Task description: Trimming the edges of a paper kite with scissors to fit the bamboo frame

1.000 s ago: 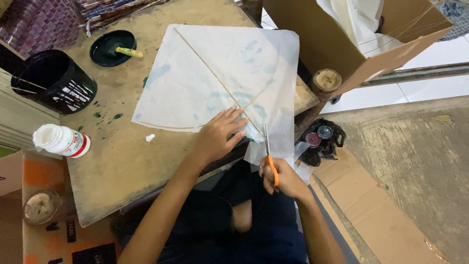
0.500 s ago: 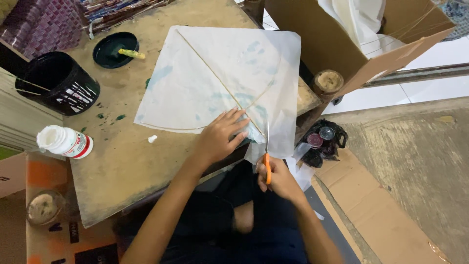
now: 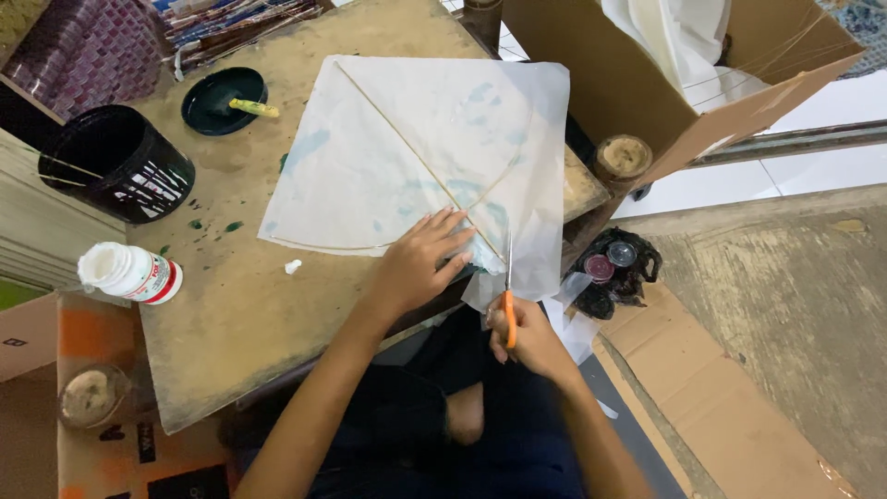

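A white paper kite (image 3: 416, 157) with thin bamboo sticks crossing it lies flat on a worn wooden table (image 3: 231, 314). My left hand (image 3: 420, 259) presses down on the kite's near corner, fingers spread. My right hand (image 3: 522, 333) grips orange-handled scissors (image 3: 507, 296) just off the table's near edge. The blades point away from me and touch the paper that hangs over the edge.
On the table stand a black bucket (image 3: 115, 162), a dark dish with a yellow-handled tool (image 3: 224, 100) and a white glue bottle (image 3: 129, 273). An open cardboard box (image 3: 684, 83) stands at the right, a black bag with small jars (image 3: 614, 268) below it.
The view has shifted slightly. My right hand with the scissors has moved up along the paper's hanging edge; my left hand stays pressed on the kite.
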